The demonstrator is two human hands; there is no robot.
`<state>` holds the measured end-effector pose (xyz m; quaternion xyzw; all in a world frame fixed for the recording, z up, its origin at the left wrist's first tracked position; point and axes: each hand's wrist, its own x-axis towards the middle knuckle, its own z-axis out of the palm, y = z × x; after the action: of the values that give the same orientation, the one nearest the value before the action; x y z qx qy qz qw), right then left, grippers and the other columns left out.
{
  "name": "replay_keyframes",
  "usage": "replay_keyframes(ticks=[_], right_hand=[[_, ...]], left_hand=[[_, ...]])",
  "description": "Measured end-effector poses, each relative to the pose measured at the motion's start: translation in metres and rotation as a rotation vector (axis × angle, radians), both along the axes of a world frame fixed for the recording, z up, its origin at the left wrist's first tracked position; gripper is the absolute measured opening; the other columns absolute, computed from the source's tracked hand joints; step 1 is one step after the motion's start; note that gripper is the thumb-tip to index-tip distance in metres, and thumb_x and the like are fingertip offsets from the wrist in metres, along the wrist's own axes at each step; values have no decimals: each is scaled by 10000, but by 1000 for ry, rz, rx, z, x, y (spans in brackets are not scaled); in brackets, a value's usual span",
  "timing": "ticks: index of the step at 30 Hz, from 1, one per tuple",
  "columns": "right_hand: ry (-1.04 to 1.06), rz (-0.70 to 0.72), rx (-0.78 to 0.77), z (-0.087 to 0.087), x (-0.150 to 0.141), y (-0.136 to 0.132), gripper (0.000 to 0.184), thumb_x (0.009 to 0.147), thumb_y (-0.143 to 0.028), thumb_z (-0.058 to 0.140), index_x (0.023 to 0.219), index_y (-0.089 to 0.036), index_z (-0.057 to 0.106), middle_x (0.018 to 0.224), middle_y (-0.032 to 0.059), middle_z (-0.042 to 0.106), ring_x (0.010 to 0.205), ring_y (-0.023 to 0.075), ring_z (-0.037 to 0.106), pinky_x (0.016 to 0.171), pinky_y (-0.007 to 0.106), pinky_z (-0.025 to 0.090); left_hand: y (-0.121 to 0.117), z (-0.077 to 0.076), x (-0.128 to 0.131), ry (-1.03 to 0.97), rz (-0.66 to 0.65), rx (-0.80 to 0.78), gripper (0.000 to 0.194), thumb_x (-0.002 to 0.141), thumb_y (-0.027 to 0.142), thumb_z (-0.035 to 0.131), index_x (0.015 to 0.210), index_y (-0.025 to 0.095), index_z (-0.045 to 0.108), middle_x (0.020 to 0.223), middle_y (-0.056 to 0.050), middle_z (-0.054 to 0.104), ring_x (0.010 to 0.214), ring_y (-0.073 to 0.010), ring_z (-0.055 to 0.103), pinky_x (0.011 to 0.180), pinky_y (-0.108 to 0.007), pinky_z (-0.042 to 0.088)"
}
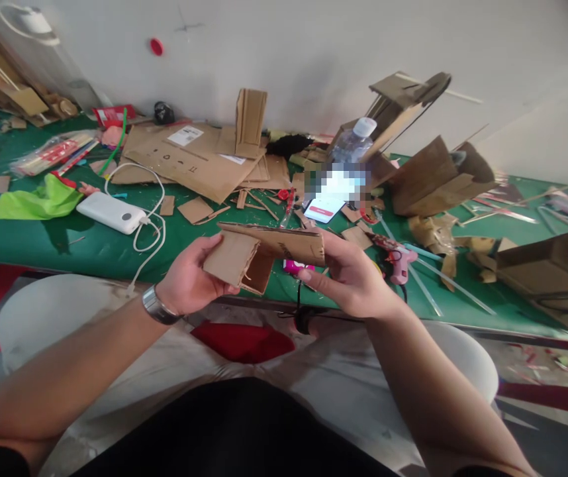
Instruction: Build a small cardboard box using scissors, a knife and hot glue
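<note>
Both my hands hold a small brown cardboard piece (264, 250) just in front of the green table's near edge (65, 248). My left hand (189, 281), with a metal watch at the wrist, grips the folded flap on the left side. My right hand (351, 278) pinches the right end of the long top strip. The piece looks like several glued panels forming an open box shape. A pink hot glue gun (397, 260) lies on the table just right of my right hand.
A white power bank (111, 212) with a cable lies to the left. Flat cardboard sheets (189, 159), scraps, a water bottle (356, 142), a phone (324, 209) and cardboard models crowd the table. White stools sit below, and a wall stands behind.
</note>
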<state>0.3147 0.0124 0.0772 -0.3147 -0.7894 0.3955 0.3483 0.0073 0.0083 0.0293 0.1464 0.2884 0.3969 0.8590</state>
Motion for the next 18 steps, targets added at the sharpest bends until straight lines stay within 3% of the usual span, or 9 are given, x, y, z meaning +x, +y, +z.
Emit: replay_keyframes(ticks=[5,10,14,16,18], right_hand=[[243,114,-50,-15,-8,4,481,984,-443,877,1426,-289,769,1418,90,757,1328,306,712,1183,467,561],[292,86,-126,-34,-24,2,607,968,-502,885,1519,-321,707,1563,109,714,1443,349,700,1273,584,542],[212,39,-217,-40,-36,-4,1070,733,-737,993,1623,-295,596,1603,163,673,1577,451,579,1307,692,513],[223,-5,-204,-44,-45,-8,1313,634,-786,1022,1714,-294,461,1645,185,621,1627,459,516,1358,690,456],[269,-83,-179,-49,-56,-13,1461,617,-819,1012,1780,-298,298,1699,201,549,1657,438,480,1402,647,405]], left_hand=[[-8,11,7,-71,-24,-86,311,1007,402,663,1204,184,765,1057,-76,824,839,-265,778,573,-372,623],[-18,9,14,-53,-53,-82,364,1003,534,649,1153,226,772,1098,-99,828,829,-267,739,556,-344,547],[-22,8,18,35,-30,-56,394,1014,584,600,1134,248,768,1145,-113,830,826,-268,705,547,-329,489],[-23,8,19,70,-10,-7,395,1017,589,590,1141,260,769,1149,-100,829,841,-264,704,553,-319,486],[-24,8,20,144,-22,137,443,1032,629,559,1164,262,769,1143,-100,827,846,-261,708,559,-317,493]])
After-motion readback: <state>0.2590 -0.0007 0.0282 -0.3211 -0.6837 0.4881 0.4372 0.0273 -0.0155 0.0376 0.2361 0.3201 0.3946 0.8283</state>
